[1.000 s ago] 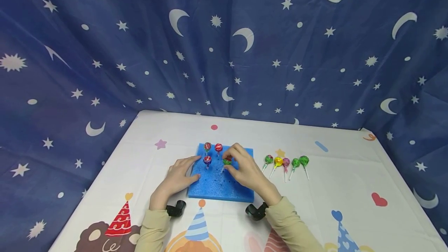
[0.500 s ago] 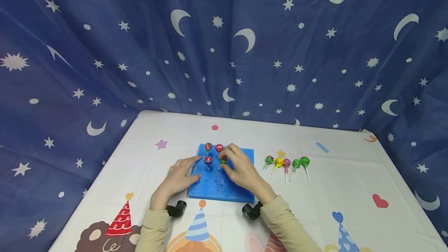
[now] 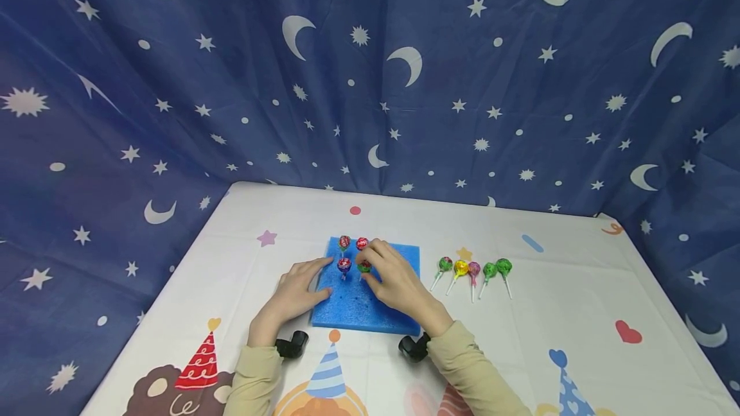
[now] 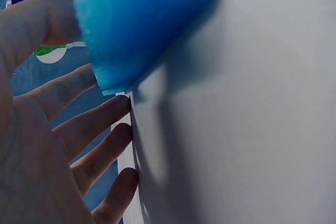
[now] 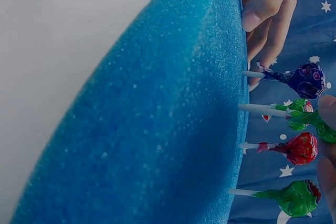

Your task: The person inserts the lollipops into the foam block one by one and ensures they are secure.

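Note:
My right hand (image 3: 399,281) pinches a lollipop in a green wrapper (image 3: 364,266) above the blue foam block (image 3: 370,313). In the right wrist view, the white stick (image 5: 260,108) of this lollipop meets the foam's top face. Beside it stand a purple lollipop (image 5: 310,80), a red lollipop (image 5: 302,148) and green lollipops (image 5: 299,198), their sticks in the foam. My left hand (image 3: 297,291) rests at the block's left side, thumb and index fingertip on its edge. Its other fingers (image 4: 92,121) are spread and fairly straight near the foam corner.
To the right of the foam, several wrapped lollipops (image 3: 474,269) lie in a row on the white printed tablecloth (image 3: 520,326). Small holes dot the foam's front half. A dark blue curtain (image 3: 370,82) with moons and stars hangs behind the table.
My right hand has moved a little left with the green lollipop, bringing it close to the purple one. The left hand keeps its place at the foam.

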Motion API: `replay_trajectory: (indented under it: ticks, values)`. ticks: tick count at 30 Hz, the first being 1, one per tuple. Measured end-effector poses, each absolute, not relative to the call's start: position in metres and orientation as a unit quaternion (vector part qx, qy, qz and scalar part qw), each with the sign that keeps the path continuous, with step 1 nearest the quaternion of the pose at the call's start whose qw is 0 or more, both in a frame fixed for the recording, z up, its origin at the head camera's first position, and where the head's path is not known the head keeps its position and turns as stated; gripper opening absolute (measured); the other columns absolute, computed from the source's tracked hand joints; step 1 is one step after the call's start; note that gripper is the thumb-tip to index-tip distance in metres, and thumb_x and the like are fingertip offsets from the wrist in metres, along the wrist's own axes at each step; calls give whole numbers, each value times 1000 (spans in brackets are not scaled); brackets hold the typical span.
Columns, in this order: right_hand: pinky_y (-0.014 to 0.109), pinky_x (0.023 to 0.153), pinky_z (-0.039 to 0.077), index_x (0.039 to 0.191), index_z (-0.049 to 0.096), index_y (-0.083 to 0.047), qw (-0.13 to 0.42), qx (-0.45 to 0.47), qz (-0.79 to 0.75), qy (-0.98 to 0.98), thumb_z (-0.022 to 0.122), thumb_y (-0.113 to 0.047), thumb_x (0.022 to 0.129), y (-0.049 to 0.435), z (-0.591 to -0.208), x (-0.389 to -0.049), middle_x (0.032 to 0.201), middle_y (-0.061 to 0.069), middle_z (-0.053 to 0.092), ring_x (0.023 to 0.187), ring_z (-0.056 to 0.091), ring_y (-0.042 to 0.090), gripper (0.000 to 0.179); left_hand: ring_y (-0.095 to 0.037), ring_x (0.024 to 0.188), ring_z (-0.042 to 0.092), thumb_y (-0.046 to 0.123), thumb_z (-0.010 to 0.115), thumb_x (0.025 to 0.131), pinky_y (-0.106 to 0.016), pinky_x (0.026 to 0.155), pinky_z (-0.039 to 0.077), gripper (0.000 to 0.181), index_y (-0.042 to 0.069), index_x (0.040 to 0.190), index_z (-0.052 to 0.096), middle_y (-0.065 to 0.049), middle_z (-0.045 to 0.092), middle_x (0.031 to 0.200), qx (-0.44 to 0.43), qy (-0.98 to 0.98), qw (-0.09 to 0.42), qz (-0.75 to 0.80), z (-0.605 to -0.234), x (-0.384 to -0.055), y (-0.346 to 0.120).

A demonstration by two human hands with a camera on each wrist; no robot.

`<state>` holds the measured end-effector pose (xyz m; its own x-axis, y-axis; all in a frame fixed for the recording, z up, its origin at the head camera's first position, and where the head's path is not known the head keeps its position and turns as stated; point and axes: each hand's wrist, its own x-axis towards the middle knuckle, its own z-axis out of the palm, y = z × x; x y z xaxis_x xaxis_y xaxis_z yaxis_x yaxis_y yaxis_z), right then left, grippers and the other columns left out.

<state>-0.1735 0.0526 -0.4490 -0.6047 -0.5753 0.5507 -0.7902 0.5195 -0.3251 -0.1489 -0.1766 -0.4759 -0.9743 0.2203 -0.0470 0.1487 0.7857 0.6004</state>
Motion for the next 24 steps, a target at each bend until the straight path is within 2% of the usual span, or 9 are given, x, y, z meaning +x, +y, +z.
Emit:
replay_trajectory:
  ticks: [8,15,24]
  values:
    - [31,94,51,103,63,-12,170,393,281,-859,74,-3,81,53,-448,-173,101,-2,57,91,53,11,26,-37,137,35,27,63,88,-62,105,29,59,16,143,45,-11,45,149,98,943,57,312,-476,-149,-177]
    - [28,86,52,103,64,-11,164,403,283,-855,70,0,83,54,-450,-172,104,-2,59,96,54,12,23,-37,137,35,27,63,88,-61,104,29,60,17,144,45,-11,44,149,99,943,57,311,-476,-150,-177]
    - [28,86,54,115,59,-13,173,380,276,-866,70,0,82,52,-451,-170,109,-1,62,98,58,12,37,-37,137,35,28,63,88,-61,104,29,59,17,143,45,-11,45,149,99,943,59,311,-477,-150,-177]
